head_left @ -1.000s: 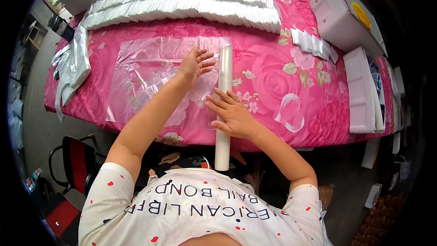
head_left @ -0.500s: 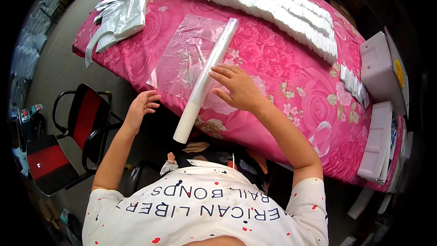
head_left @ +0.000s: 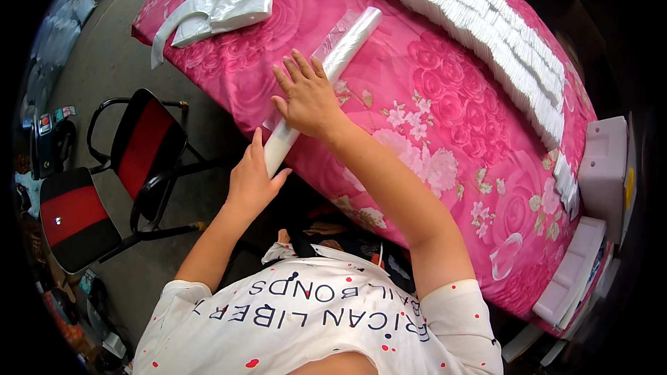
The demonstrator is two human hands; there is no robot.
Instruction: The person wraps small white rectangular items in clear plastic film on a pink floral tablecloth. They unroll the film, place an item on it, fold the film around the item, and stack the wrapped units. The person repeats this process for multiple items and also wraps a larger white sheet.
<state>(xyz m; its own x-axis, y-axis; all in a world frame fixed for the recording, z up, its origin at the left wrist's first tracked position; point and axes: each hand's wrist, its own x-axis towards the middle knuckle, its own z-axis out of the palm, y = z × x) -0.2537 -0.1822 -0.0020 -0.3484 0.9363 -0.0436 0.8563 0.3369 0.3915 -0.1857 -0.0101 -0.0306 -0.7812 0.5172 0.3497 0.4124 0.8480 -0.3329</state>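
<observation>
A long roll of clear plastic film [head_left: 353, 40] lies slantwise on the pink table, its near end jutting past the edge. Its pale tube core [head_left: 279, 146] shows at that end, between the thumb and fingers of my left hand [head_left: 250, 184], which closes around it. My right hand [head_left: 309, 101] rests flat across the middle of the roll, palm down with fingers apart. A narrow strip of loose film [head_left: 335, 33] sticks out along the roll's left side. Part of the roll is hidden under my right hand.
A rose-patterned cloth covers the table [head_left: 445, 146]. Silvery plastic bags [head_left: 233, 0] lie at far left, and long rows of stacked white pieces [head_left: 479, 35] run along the far side. White foam boxes [head_left: 603, 160] stand at right. A red and black chair [head_left: 142, 142] is at left.
The wide sheet of film beside the roll has shrunk to a narrow strip. My left hand has come to the tube's near end, and my right hand has moved left onto the roll.
</observation>
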